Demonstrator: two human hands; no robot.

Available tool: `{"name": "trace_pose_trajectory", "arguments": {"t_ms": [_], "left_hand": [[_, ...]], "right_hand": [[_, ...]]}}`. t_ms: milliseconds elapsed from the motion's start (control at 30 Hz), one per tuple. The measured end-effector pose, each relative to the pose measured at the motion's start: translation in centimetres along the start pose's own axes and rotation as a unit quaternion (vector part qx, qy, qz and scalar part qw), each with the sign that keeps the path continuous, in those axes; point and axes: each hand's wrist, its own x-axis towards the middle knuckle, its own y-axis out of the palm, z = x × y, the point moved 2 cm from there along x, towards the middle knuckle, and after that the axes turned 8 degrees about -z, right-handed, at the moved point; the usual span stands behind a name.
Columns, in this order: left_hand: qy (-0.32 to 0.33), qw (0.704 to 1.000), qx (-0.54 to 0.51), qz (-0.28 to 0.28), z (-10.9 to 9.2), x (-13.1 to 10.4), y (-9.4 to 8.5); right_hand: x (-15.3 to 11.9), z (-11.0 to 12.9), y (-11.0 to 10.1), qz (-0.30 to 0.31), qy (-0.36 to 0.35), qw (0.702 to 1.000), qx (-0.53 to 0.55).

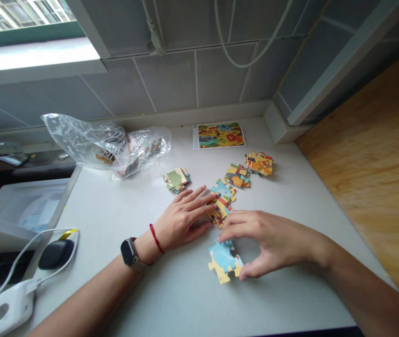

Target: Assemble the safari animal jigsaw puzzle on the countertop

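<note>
My right hand grips a jigsaw puzzle piece by its edges, thumb at the lower right corner and fingers at the top. The piece is light blue and yellow, with knobs and notches. Palm down, my left hand lies with its fingers stretched out, their tips on a few overlapping puzzle pieces in the middle of the table. Just beyond its fingers sits a small stack of green and cream pieces. Further right are two more piles, one yellow and teal, the other orange and yellow.
A printed picture card with animals lies near the wall. A clear plastic bag with more pieces is at the back left of the white table. A black case, a cable and a white power strip are at the left edge.
</note>
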Motion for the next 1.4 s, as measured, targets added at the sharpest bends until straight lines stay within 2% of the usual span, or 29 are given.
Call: {"name": "trace_pose_trajectory", "arguments": {"t_ms": [67, 133, 200, 333, 400, 500, 767, 867, 1000, 1200, 1400], "left_hand": [[-0.004, 1.000, 0.003, -0.004, 0.1, -0.1, 0.1], [-0.005, 1.000, 0.006, -0.010, 0.2, -0.1, 0.1], [-0.002, 1.000, 0.008, -0.018, 0.2, -0.1, 0.1], [-0.009, 1.000, 0.002, -0.016, 0.2, -0.1, 0.1], [-0.016, 1.000, 0.004, -0.006, 0.1, -0.1, 0.1], [-0.009, 1.000, 0.011, -0.003, -0.1, 0.1, 0.0], [0.007, 0.998, -0.020, -0.067, -0.4, 0.6, -0.6], [0.004, 0.998, -0.015, -0.064, -0.5, 0.6, -0.6], [0.002, 0.999, 0.005, -0.047, -0.3, 0.6, -0.4], [-0.012, 0.999, 0.021, -0.038, -0.2, 0.3, -0.3], [-0.012, 0.999, 0.027, -0.028, -0.1, 0.3, -0.3]], "right_hand": [[0.1, 0.5, 0.8, 0.012, -0.005, 0.999, -0.033], [0.1, 0.4, 1.3, 0.000, -0.006, 0.999, -0.049], [0.2, -0.3, 1.3, -0.039, 0.007, 0.998, -0.055], [0.3, -1.9, 0.6, -0.157, 0.047, 0.981, -0.105], [0.3, -2.2, 0.4, -0.181, 0.062, 0.973, -0.127], [0.5, -2.1, 0.7, -0.165, 0.061, 0.973, -0.150], [1.0, -1.4, 1.7, -0.159, 0.032, 0.970, -0.182], [1.0, -1.3, 1.7, -0.150, 0.025, 0.975, -0.164], [0.7, -1.2, 0.6, -0.122, 0.031, 0.983, -0.136], [-0.6, -1.4, -1.8, -0.035, 0.114, 0.982, -0.148], [-1.5, -1.4, -2.9, -0.014, 0.154, 0.971, -0.182]]}}
